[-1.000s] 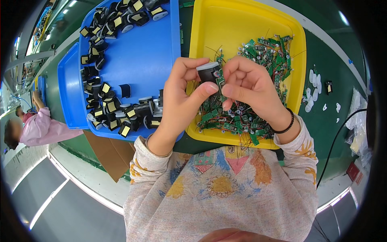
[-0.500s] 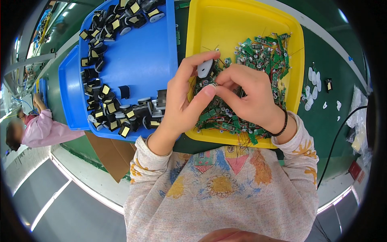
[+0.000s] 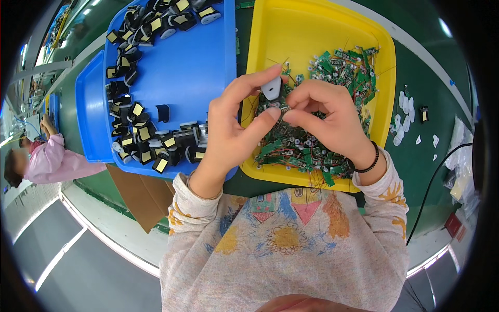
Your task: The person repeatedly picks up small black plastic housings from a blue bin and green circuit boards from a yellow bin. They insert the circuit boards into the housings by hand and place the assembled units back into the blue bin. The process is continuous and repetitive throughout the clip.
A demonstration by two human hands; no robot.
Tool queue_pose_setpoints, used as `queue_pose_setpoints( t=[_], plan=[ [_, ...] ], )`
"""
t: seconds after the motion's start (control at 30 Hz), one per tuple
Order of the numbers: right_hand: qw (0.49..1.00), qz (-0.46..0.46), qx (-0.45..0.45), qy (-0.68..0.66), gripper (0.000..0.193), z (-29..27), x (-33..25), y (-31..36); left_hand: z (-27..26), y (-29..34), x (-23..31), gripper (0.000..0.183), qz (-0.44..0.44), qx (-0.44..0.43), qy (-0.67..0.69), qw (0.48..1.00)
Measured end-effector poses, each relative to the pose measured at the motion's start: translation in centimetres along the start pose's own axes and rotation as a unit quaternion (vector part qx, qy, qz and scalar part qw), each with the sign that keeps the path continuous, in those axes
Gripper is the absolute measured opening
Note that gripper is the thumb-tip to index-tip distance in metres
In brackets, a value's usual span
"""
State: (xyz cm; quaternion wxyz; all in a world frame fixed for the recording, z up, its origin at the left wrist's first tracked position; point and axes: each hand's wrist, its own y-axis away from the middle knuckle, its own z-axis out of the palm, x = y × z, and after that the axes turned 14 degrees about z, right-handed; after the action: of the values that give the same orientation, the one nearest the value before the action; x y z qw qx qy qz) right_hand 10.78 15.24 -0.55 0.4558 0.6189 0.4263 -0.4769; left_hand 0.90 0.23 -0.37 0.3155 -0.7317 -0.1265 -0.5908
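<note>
Above the yellow tray (image 3: 275, 28), my left hand (image 3: 234, 117) grips a small plastic housing (image 3: 271, 89) with a rounded grey face and a black body. Its index finger curls over the top end, while the thumb presses near the lower end. My right hand (image 3: 332, 117) meets the housing's lower end with thumb and index finger bent close together. Whatever lies between those fingertips is too small to make out. Beneath both hands spreads a heap of green circuit boards (image 3: 306, 156) with thin wires and small round parts.
Left of the yellow tray is a blue tray (image 3: 195, 67) with many black housings (image 3: 143, 132), several bearing cream pads. Right of it lie white oval pieces (image 3: 410, 110), a small black part (image 3: 424, 114), plastic bags (image 3: 457, 161) and a black cable (image 3: 430, 187). A person in pink (image 3: 57, 164) sits far left.
The housing has turned so more of its grey face shows, and it sits slightly farther right. My right fingertips have shifted a little at its lower end.
</note>
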Motion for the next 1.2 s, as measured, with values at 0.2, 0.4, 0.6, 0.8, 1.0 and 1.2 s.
queue_pose_setpoints(
  t=[0.2,0.4,0.6,0.8,1.0,1.2],
  plan=[
    [0.994,-0.023,-0.048,0.096,0.012,-2.1,-1.4,-1.3,-2.9,0.7,2.1,0.042,0.03,-0.016,-0.281,0.959],
    [0.909,-0.091,0.12,0.388,0.014,-10.1,-1.1,-9.8,-10.3,5.3,2.2,0.01,-0.046,0.205,-0.512,0.833],
    [0.807,-0.044,0.306,0.503,0.016,-17.1,1.7,-16.9,-12.6,6.3,1.1,0.018,0.0,0.042,-0.679,0.733],
    [0.825,-0.059,0.208,0.522,0.019,-17.0,1.5,-17.6,-12.5,5.6,0.4,0.019,0.003,0.039,-0.609,0.792],
    [0.889,-0.166,0.099,0.414,0.017,-10.3,-2.4,-10.0,-7.6,1.6,2.1,0.016,0.028,0.134,-0.205,0.969],
    [0.905,-0.149,0.021,0.399,0.015,-2.5,-1.6,-3.2,-1.7,-1.6,2.2,0.013,0.059,0.084,0.08,0.991]
  ],
)
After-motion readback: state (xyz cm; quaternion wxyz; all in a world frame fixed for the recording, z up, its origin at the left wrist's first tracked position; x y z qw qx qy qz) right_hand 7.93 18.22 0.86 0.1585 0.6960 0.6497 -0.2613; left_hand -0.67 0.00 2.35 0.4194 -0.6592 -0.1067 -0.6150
